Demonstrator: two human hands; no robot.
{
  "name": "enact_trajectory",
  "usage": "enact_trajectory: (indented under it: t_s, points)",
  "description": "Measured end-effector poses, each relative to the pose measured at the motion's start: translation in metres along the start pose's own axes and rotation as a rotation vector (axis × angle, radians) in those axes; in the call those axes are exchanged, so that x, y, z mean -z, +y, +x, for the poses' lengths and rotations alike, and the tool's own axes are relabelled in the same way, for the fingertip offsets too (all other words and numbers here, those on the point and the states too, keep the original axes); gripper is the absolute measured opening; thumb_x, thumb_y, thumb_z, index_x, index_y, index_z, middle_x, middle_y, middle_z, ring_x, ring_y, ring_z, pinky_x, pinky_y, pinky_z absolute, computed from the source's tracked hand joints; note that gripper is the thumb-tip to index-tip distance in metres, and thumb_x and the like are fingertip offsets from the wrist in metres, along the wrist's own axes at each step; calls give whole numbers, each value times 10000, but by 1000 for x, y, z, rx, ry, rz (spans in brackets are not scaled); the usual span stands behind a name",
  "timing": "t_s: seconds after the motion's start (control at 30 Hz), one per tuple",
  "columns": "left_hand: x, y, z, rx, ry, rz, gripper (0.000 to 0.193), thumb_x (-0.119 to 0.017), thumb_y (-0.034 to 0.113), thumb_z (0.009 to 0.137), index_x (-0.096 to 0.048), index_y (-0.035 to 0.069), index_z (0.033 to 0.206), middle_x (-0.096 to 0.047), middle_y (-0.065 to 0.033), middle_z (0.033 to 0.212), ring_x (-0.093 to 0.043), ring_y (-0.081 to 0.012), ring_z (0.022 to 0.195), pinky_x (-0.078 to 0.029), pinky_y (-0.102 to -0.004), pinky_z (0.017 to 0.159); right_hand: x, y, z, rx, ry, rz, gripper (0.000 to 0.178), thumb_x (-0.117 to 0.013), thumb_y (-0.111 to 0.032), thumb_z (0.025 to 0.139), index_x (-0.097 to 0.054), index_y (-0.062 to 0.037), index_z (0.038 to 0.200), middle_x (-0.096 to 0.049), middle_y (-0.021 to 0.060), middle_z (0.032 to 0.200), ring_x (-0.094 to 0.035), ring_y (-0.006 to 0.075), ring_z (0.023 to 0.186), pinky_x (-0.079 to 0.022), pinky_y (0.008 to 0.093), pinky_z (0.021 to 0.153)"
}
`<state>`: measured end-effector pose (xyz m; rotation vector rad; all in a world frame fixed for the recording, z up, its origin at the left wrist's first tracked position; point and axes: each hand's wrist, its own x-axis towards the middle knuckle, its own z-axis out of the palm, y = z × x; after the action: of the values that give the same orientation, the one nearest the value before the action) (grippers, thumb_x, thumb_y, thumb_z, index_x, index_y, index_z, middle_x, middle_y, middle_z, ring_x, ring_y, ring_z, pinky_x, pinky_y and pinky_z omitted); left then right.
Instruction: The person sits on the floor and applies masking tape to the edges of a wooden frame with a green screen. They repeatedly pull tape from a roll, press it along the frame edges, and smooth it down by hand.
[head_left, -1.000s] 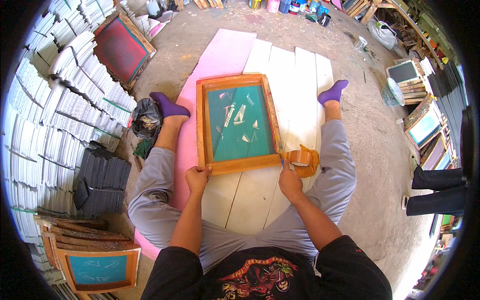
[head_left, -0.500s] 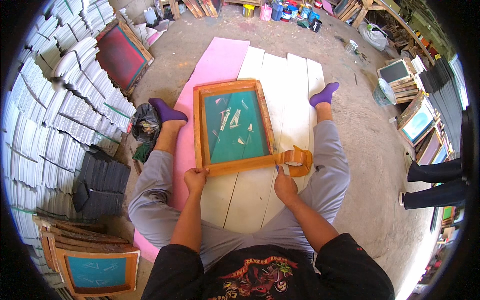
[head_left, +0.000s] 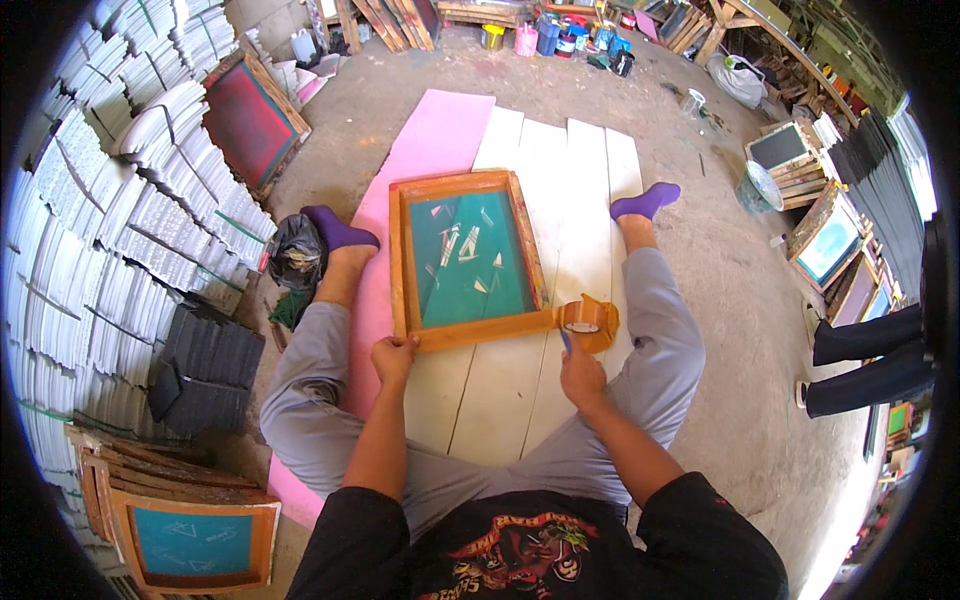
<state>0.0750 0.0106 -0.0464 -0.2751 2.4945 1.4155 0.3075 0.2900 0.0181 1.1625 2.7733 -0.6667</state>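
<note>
A wooden screen printing frame (head_left: 400, 260) with teal mesh lies between my legs, pale slivers showing on the mesh. Along its near side runs brown packing tape (head_left: 490, 328), which reaches past the near right corner to a tape roll (head_left: 582, 318) beside my right leg. My left hand (head_left: 394, 360) is closed at the frame's near left corner, fingertips pinching the edge there. Just below the tape between the corner and the roll, my right hand (head_left: 582, 380) is closed round a slim blue tool (head_left: 567, 341); its exact kind is too small to tell.
White boards (head_left: 590, 200) and a pink sheet (head_left: 440, 130) lie under the frame. Tall stacks of white sheets (head_left: 90, 250) line the left, beside a black bag (head_left: 298, 255). More screens (head_left: 195, 540) lean around. Another person's legs (head_left: 865, 365) are at the right.
My right hand has shifted slightly right and down, its blue tool still near the tape. The left hand keeps its place on the corner. The view has tilted slightly.
</note>
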Motion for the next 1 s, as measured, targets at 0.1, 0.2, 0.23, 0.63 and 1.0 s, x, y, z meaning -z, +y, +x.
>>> enact_trajectory:
  t_s: [0.1,0.2,0.23,0.63,1.0]
  points:
    - [-3,4,0,-43,-7,28,280,-860,204,792,-704,-23,737,-675,-107,628,-621,-174,550,-494,-343,562,25,18,34,47,177,109,492,-619,-285,960,-514,-129,1414,-717,191,1081,-697,412,999,-537,546,840]
    - [4,4,-2,-86,8,65,287,-863,202,793,-703,-31,745,-673,-111,637,-613,-164,556,-490,-339,561,61,9,73,-9,80,118,537,-685,-381,915,-556,-146,1381,-717,185,1105,-700,396,1000,-534,526,864]
    - [4,5,-3,-83,9,68,286,-862,193,794,-699,-35,743,-673,-111,641,-612,-160,560,-487,-337,556,70,8,82,-39,23,100,551,-705,-409,897,-576,-147,1364,-717,188,1108,-701,393,994,-534,516,872]
    - [5,-6,-5,-26,-78,-122,233,-846,131,827,-677,-27,793,-657,-63,673,-579,-115,552,-454,-276,501,104,60,116,-10,-413,345,323,-825,-335,823,-707,-43,894,-667,29,742,-541,101,553,-406,293,495]
    - [6,6,-6,39,-127,-306,212,-830,93,847,-644,-4,818,-650,-54,702,-578,-112,558,-441,-249,487,48,68,217,168,224,203,403,-766,-335,895,-641,-72,1174,-724,209,931,-701,425,895,-529,497,755]
